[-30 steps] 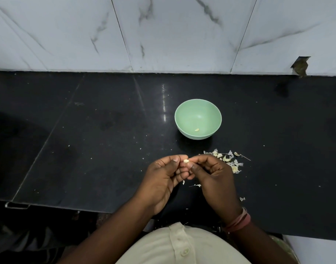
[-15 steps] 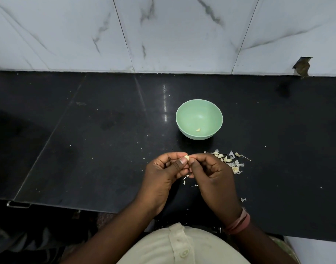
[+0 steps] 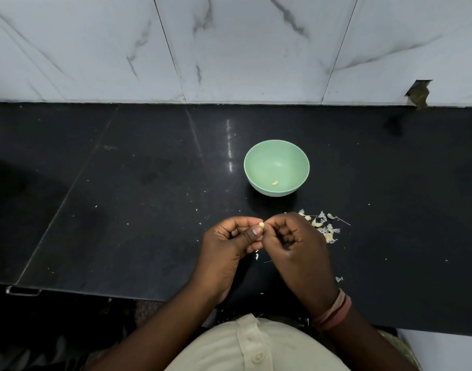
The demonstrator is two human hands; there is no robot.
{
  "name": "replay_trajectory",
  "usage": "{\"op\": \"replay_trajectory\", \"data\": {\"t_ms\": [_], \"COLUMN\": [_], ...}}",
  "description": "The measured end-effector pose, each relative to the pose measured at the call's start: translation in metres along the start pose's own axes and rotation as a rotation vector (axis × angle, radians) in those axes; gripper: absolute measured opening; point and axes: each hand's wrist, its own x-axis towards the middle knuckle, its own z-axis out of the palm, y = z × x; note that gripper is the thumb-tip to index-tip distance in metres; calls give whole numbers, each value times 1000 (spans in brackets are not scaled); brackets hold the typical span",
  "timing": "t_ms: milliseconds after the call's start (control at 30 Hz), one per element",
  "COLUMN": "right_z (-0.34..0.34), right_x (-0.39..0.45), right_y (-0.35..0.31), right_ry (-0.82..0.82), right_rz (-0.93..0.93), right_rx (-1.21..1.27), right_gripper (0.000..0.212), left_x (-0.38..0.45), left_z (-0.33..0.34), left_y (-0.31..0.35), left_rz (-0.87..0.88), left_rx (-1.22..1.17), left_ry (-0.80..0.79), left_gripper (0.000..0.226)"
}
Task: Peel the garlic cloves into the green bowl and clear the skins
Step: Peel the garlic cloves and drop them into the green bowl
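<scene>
Above the near edge of the dark desk (image 3: 138,210), both hands meet around a single garlic clove (image 3: 261,224). The left hand (image 3: 229,245) pinches it between thumb and curled forefinger, the thumbnail just under the pale tip; the right hand (image 3: 293,242) has its fingers curled in, fingertips touching the clove from the other side, apparently picking at skin, though whether any skin is left on it is too small to tell. The clove's long axis cannot be read, since only its tip shows.

The green bowl (image 3: 256,162) stands straight ahead of the hands, slightly to the right, near but apart, with one peeled clove (image 3: 275,182) lying on its bottom. The right hand is marginally nearer to it, so a short forward reach should drop the clove in. The loose skins (image 3: 323,226) lie scattered on the desk just beyond the right hand, between it and the bowl's right side, not yet cleared.
</scene>
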Motion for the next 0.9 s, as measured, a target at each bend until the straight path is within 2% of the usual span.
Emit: {"op": "replay_trajectory", "data": {"t_ms": [267, 433, 600, 733, 900], "right_z": [-3, -1, -1, -3, -1], "right_x": [3, 4, 7, 9, 8], "right_y": [1, 3, -3, -4, 1], "right_ry": [-14, -65, -117, -134, -90], "right_rz": [1, 157, 319, 366, 312], "right_rx": [-80, 47, 275, 360, 280], "right_gripper": [14, 8, 11, 11, 15], "left_x": [-1, -1, 3, 3, 6], "left_z": [-1, 0, -1, -1, -1], "left_y": [2, 2, 3, 6, 6], "left_rz": [-1, -52, -148, -222, -240], "left_rx": [81, 32, -17, -125, -149], "left_ry": [3, -15, -69, -83, -53], "left_gripper": [20, 20, 15, 15, 22]}}
